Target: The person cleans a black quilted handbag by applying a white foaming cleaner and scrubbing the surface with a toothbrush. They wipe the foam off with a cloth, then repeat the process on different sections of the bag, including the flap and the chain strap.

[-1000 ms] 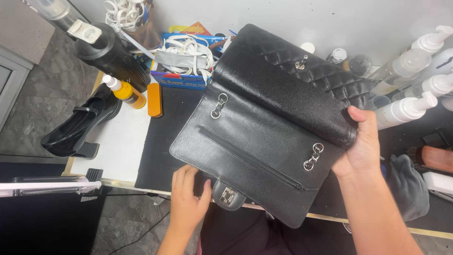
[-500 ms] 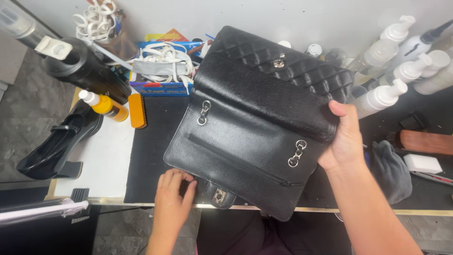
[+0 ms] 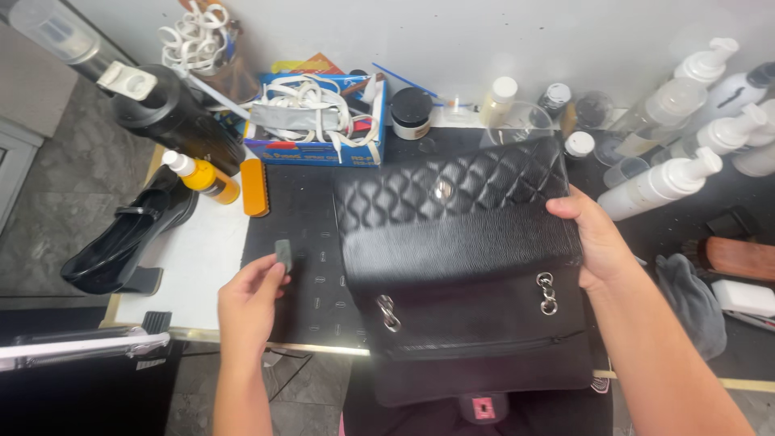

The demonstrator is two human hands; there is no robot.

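Handbag, black and quilted, with its flap turned open, lies across the dark work mat in front of me; I see my right hand clamped on its right edge, thumb on top and fingers hidden underneath. Two silver chain eyelets sit just below and to the inside of that grip, and a round silver stud shows on the quilted panel, up and to the left of it. My left hand is off the bag, just beside its left edge, and is pinched shut on a small dark grey pad held between thumb and fingertips above the mat.

Beyond the pad, away from me, lies an orange brush, and next to that a yellow bottle with a white nozzle. Further left of the left-hand grip rests a black shoe on the white tabletop. Behind the bag stands a blue box of white straps. To the outside of the right-hand grip I note several white pump bottles, a grey cloth and a brown brush.
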